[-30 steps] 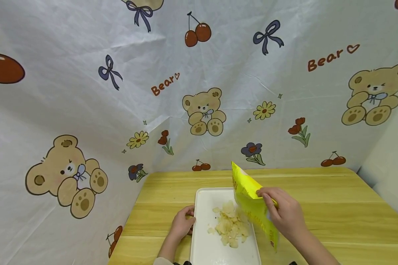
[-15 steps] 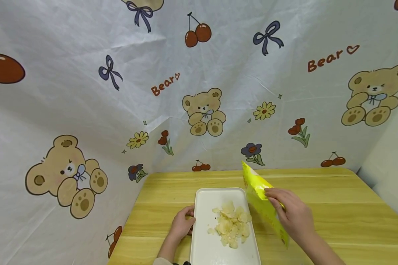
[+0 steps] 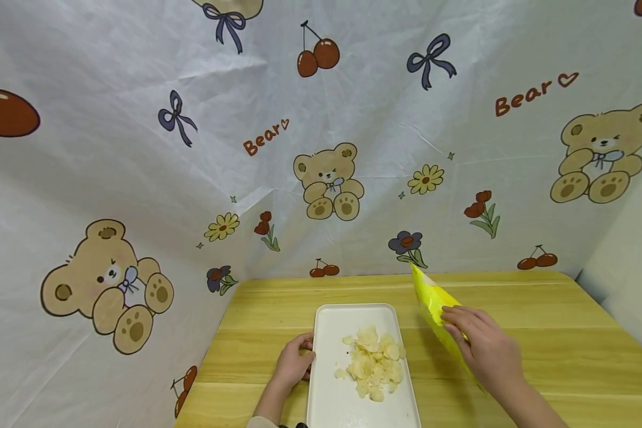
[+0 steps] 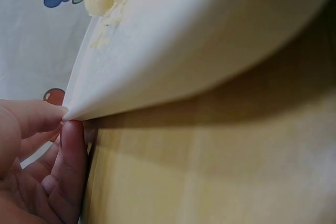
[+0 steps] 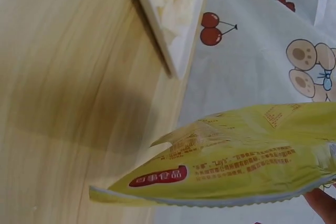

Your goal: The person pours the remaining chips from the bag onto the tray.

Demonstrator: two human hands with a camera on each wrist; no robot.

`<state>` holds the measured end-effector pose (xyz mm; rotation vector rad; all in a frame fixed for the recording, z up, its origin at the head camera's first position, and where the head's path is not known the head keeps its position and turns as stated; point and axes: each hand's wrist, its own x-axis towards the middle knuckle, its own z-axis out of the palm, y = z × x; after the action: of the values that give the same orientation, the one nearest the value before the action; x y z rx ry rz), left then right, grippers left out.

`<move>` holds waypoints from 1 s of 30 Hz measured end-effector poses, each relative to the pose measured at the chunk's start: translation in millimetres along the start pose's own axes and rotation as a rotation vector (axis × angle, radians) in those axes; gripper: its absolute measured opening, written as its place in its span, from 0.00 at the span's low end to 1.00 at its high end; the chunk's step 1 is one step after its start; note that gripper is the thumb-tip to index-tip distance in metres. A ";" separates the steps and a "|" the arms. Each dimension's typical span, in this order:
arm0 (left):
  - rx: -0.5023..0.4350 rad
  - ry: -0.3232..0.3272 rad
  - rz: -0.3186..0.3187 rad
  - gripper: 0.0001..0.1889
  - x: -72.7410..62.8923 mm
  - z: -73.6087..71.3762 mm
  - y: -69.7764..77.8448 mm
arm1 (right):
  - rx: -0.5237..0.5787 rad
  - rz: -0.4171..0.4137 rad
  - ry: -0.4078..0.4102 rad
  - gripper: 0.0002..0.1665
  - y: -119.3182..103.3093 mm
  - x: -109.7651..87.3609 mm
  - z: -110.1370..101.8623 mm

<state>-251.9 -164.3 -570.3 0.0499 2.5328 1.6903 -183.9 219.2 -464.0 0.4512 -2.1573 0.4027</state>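
A white rectangular tray [image 3: 364, 413] lies on the table, with a heap of potato chips [image 3: 374, 364] and some crumbs on it. My left hand [image 3: 290, 361] is at the tray's left side. In the left wrist view, its thumb and a finger pinch the tray's rim [image 4: 76, 98]. To the right of the tray, my right hand [image 3: 489, 348] grips a yellow chip bag [image 3: 433, 300] by its upper edge. In the right wrist view the bag [image 5: 226, 166] looks flattened and torn at one end. What is inside it is hidden.
The wood-grain table [image 3: 562, 351] extends right of the hand and bag. Behind it and along the left hangs a pale cloth [image 3: 192, 178] printed with bears, cherries and flowers. A plain white surface [image 3: 636, 285] borders the right side.
My right hand has carried the chip bag rightward, from over the tray's right edge to beside the tray. The left hand and the tray have stayed in place.
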 end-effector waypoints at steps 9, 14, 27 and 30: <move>0.003 0.000 -0.002 0.26 -0.8 0.0 0.7 | -0.061 -0.091 0.053 0.35 10.7 -7.8 5.2; -0.003 0.002 -0.002 0.26 -0.6 0.1 0.8 | -0.101 -0.109 0.015 0.36 16.2 -15.2 7.4; -0.010 0.001 -0.002 0.25 -0.8 0.6 -1.4 | -0.139 -0.135 -0.092 0.42 15.7 -30.3 14.7; -0.007 0.003 -0.008 0.25 -0.5 0.7 -1.6 | -0.109 -0.123 -0.138 0.40 15.1 -35.1 18.7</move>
<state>-251.3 -164.3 -571.9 0.0367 2.5254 1.6977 -184.4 230.4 -505.1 0.5606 -2.2578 0.1888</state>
